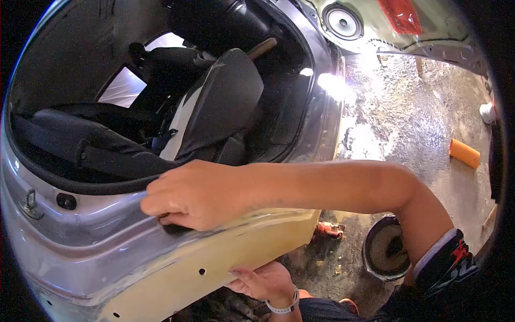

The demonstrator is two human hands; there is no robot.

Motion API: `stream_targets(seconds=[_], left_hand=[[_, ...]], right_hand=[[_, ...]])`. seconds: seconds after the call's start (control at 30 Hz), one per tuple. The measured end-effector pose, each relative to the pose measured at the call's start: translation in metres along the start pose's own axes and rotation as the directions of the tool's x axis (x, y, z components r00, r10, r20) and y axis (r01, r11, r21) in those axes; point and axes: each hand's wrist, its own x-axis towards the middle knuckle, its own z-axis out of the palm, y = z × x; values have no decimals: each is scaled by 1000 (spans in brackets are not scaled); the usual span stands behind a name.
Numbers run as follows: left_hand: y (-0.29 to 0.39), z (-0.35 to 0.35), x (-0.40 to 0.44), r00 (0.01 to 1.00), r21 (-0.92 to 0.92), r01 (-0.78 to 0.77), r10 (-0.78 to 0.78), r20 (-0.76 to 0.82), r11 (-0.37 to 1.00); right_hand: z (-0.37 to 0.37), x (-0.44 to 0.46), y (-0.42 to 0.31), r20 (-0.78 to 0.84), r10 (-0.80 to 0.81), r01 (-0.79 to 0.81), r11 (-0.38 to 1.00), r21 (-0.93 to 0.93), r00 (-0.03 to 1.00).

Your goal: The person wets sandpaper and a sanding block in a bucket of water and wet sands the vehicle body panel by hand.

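A silver car body surrounds an open door frame, its lower panel (pixel 177 284) coated in pale yellow filler or primer. My right hand (pixel 188 196) is closed and reaches across from the right, over the silver ledge above the yellow area. Under its fingers shows a small dark pad (pixel 174 229), mostly hidden by the hand. My left hand (pixel 263 282), with a watch on the wrist, is at the panel's lower edge. Its thumb lies against the yellow surface, and the fingers are partly hidden beneath the edge.
A dark bucket (pixel 383 249) stands on the wet floor (pixel 397 123). Red tool-like parts (pixel 328 231) lie near the panel's end. An orange cylinder (pixel 464 153) is farther right. Inside are dark seats (pixel 225 102). An open door with a speaker (pixel 343 21) is at top right.
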Motion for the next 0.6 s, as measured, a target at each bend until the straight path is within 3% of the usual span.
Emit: stream_targets(seconds=[0.13, 0.27, 0.37, 0.47, 0.6], left_hand=[[-1, -7, 2, 999, 25, -14, 13, 34, 1000], [1, -10, 3, 994, 5, 41, -42, 103, 999], [5, 11, -1, 994, 3, 33, -33, -107, 999], [5, 8, 0, 997, 52, 0, 4, -77, 999], [4, 2, 1, 998, 94, -2, 7, -56, 996]], right_hand=[[-20, -64, 6, 60, 166, -162, 985, -63, 984], [-18, -67, 5, -32, 107, -108, 993, -51, 994], [6, -11, 5, -90, -21, 18, 999, -41, 996], [-2, -8, 0, 39, 82, -83, 996, 20, 996], [-20, -84, 8, 28, 223, -223, 975, -6, 974]])
